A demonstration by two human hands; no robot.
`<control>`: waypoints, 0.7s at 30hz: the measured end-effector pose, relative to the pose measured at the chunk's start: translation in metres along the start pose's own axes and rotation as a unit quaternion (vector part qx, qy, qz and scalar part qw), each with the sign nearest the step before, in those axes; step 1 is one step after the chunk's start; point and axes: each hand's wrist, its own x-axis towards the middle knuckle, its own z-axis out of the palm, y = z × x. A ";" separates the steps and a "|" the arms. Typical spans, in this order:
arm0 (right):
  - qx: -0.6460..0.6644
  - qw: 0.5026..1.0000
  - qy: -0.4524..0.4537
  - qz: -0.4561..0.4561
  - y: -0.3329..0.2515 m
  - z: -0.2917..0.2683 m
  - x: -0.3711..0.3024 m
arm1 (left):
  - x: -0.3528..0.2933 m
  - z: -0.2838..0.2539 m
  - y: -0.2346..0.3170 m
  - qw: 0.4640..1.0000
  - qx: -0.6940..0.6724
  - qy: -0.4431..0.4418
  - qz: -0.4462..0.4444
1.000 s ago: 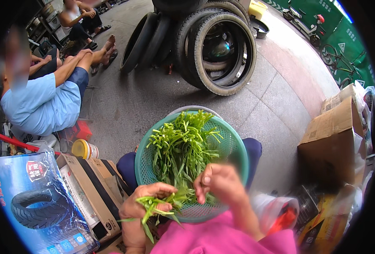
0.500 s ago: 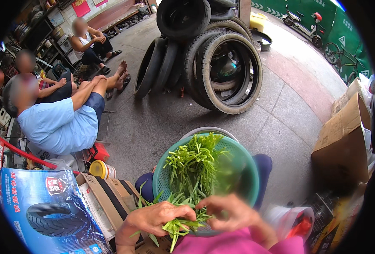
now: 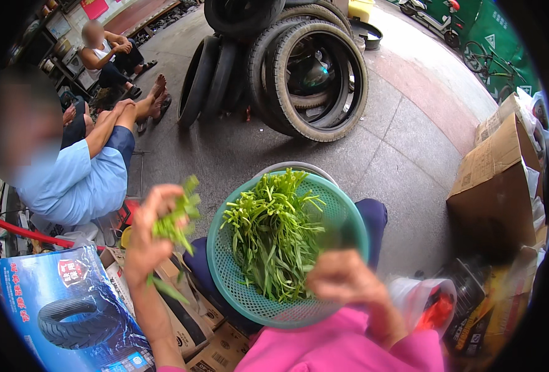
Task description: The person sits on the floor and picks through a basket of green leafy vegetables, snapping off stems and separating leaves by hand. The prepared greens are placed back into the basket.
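A turquoise plastic colander (image 3: 230, 282) sits between my knees, holding a heap of leafy greens (image 3: 271, 248) with cut stem ends toward the far side. My left hand (image 3: 145, 239) is raised to the left of the colander, fingers closed round a small bunch of greens (image 3: 178, 220), with a loose leaf hanging below. Over the colander's near right part, my right hand (image 3: 342, 278) has its fingers curled in. It is blurred, and whatever it may hold is hidden.
Tyres (image 3: 287, 80) are stacked ahead. People sit at the left, one in a light blue shirt (image 3: 70, 186). Nearby are a blue tyre box (image 3: 76, 310) and cardboard boxes (image 3: 218, 350). On the right stand a large carton (image 3: 491, 180) and a whitish plastic tub (image 3: 411, 297).
My left hand has gone from the colander's near edge up and left, carrying the small bunch. My right hand has moved apart from it and curled. The whole view has shifted.
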 end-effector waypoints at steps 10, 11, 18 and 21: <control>-0.356 0.933 0.006 0.048 0.056 0.032 -0.020 | 0.181 0.088 -0.136 0.987 -0.066 0.147 0.006; -0.371 0.923 -0.027 0.097 0.060 0.033 -0.026 | 0.190 0.106 -0.136 0.994 -0.054 0.096 -0.018; -0.446 0.891 -0.030 0.075 0.051 0.028 -0.017 | 0.199 0.159 -0.179 0.983 -0.036 -0.148 -0.106; -0.351 0.935 0.054 0.016 0.056 0.025 0.001 | 0.188 0.143 -0.177 0.985 -0.050 -0.135 -0.097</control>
